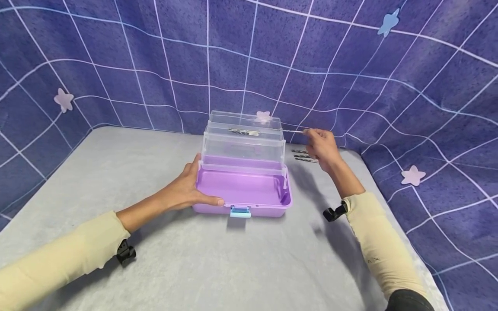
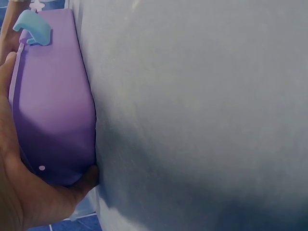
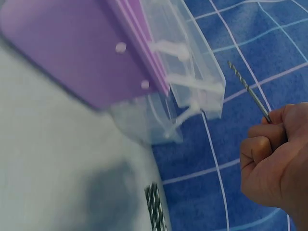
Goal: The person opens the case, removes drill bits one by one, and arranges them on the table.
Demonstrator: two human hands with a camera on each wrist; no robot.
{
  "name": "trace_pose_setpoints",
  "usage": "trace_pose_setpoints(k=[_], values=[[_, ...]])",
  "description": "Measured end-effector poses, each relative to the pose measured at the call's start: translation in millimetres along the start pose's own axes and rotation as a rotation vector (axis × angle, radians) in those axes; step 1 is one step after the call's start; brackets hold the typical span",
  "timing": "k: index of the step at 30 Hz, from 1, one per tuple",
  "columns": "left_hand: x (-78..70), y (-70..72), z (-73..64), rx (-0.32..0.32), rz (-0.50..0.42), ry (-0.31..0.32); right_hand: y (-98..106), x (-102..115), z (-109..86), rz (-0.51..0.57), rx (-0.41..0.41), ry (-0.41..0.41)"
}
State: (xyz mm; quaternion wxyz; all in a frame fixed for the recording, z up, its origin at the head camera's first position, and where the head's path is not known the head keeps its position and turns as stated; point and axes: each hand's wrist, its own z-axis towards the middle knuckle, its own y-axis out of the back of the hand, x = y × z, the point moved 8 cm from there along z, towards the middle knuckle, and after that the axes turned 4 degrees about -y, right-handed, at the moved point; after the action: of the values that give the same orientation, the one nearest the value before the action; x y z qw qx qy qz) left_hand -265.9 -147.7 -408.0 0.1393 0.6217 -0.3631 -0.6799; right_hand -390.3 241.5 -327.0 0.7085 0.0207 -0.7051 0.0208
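Observation:
A purple toolbox (image 1: 243,210) stands unfolded on the table, its clear trays (image 1: 245,149) raised in steps behind the base. At the left end, my left hand (image 1: 188,188) grips the base, thumb along the front rim and fingers around the side. My right hand (image 1: 323,147) pinches one end of a thin twist drill bit (image 1: 289,131), which points left toward the upper tray. Several drill bits (image 1: 245,132) lie together in that tray. On the table below my right hand are more drill bits (image 1: 305,160), partly hidden by it in the head view.
A light blue latch (image 1: 240,211) hangs at the front of the toolbox. The grey table (image 1: 233,268) ends at a blue gridded cloth (image 1: 163,65) behind and on both sides. White link arms (image 3: 171,49) join the trays to the base.

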Motion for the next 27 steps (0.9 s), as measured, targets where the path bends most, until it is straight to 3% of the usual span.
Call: trace_pose_setpoints(k=[12, 20, 27], values=[[0.0, 0.7, -0.9, 0.005, 0.008, 0.014, 43, -20, -15.5, 0.012, 0.002, -0.095], [-0.4, 1.3, -1.4, 0.004, 0.019, 0.016, 74, -38, -18.2, 0.014, -0.040, -0.141], [0.1, 1.1, -1.7, 0.004, 0.008, 0.016, 88, -67, -17.4, -0.119, -0.017, -0.274]])
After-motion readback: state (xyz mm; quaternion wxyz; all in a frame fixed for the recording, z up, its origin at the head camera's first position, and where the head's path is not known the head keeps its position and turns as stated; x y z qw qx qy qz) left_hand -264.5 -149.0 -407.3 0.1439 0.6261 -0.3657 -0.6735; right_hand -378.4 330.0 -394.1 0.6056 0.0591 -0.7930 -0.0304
